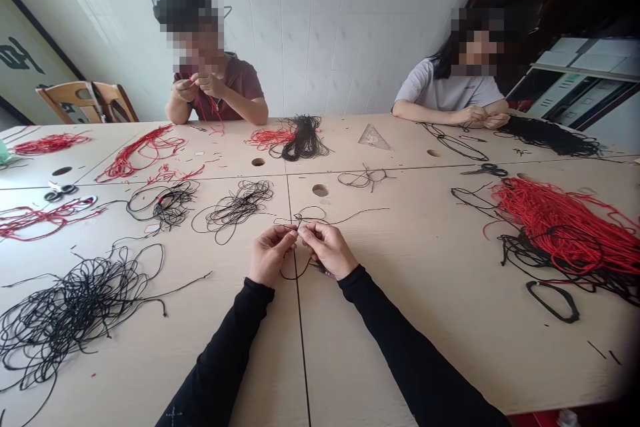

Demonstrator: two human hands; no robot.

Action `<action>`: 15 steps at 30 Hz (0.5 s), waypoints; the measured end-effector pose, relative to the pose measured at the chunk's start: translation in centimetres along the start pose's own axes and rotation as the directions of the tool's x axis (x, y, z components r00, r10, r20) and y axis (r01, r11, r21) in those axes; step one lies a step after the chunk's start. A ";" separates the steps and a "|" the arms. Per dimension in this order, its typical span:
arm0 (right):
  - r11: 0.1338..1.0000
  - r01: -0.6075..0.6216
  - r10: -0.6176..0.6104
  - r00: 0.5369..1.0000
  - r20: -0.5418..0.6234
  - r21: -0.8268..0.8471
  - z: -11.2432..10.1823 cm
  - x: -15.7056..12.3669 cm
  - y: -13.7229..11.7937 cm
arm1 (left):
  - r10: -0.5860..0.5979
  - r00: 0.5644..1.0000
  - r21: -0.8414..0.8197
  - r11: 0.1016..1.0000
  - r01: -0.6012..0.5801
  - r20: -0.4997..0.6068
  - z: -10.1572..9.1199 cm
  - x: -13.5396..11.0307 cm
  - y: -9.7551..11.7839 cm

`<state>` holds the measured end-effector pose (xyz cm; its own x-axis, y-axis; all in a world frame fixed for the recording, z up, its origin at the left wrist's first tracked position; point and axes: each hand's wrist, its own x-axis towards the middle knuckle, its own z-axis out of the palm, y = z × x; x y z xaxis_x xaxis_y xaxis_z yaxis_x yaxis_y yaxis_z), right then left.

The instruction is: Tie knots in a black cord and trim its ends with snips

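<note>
Black cord (pixel 289 276) is pinched between both hands at the near middle of the bench (pixel 380 347). From my remote seat, I can see a small loop sagging below the grip and looser loops lying just beyond it on the far side. The left hand (pixel 270 255) and right hand (pixel 327 250) meet almost tip to tip, and the fingers (pixel 291 231) are closed on the cord, though they hide exactly how it crosses there. The step in hand looks like close work on one short section, and I judge that it calls for a steady pinch. To the left lies a tangled pile of black cord (pixel 75 313); to the right, a heap of red cord (pixel 555 233) covers more black. Scissors (pixel 487 170) rest farther off, toward the far right.
</note>
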<state>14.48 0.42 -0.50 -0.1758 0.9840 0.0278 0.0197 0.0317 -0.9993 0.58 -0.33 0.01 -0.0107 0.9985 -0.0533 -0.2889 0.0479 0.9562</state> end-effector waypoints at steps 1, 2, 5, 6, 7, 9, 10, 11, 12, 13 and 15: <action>1.000 0.009 -0.009 1.000 0.005 -0.005 0.0 0.0 0.1 | -0.006 1.000 -0.027 1.000 0.006 0.005 0.0 0.0 0.0; 1.000 0.015 -0.015 1.000 0.009 -0.011 0.0 0.0 0.1 | -0.010 1.000 -0.051 0.999 0.011 0.005 0.1 0.0 0.0; 1.000 0.010 -0.009 1.000 0.028 -0.021 -0.1 -0.1 0.1 | -0.006 1.000 -0.075 0.997 0.006 -0.004 0.0 0.0 -0.1; 1.000 0.004 -0.003 0.999 0.045 -0.025 0.0 -0.1 0.0 | 0.000 1.000 -0.075 0.997 -0.001 -0.006 0.0 0.1 -0.2; 1.000 0.000 0.002 0.998 0.065 -0.030 0.0 -0.2 -0.1 | 0.005 1.000 -0.077 0.997 -0.006 -0.011 -0.1 0.1 -0.2; 0.999 0.008 -0.002 0.994 0.105 -0.053 0.1 -0.2 -0.4 | 0.009 0.999 -0.089 0.996 -0.012 -0.032 -0.2 0.2 -0.3; 0.997 0.021 -0.013 0.993 0.116 -0.071 0.1 -0.3 -0.5 | 0.008 0.999 -0.098 0.995 -0.012 -0.049 -0.2 0.2 -0.3; 0.995 0.039 -0.028 0.993 0.117 -0.094 0.2 -0.3 -0.5 | 0.006 0.998 -0.109 0.994 -0.013 -0.066 -0.2 0.2 -0.2; 0.991 0.059 -0.045 0.993 0.110 -0.121 0.2 -0.3 -0.6 | 0.006 0.996 -0.120 0.993 -0.016 -0.084 -0.2 0.2 -0.2; 0.986 0.075 -0.061 0.993 0.097 -0.150 0.3 -0.2 -0.6 | 0.006 0.995 -0.130 0.991 -0.019 -0.100 -0.2 0.2 -0.2; 0.974 0.099 -0.088 0.994 0.062 -0.205 0.3 -0.2 -0.5 | 0.011 0.992 -0.148 0.989 -0.030 -0.127 -0.1 0.2 -0.1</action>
<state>14.22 0.17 -0.06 -0.2378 0.9646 0.1139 0.2031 0.1640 -0.9653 0.49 -0.17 -0.17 -0.1354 0.9877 -0.0785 -0.4266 0.0134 0.9044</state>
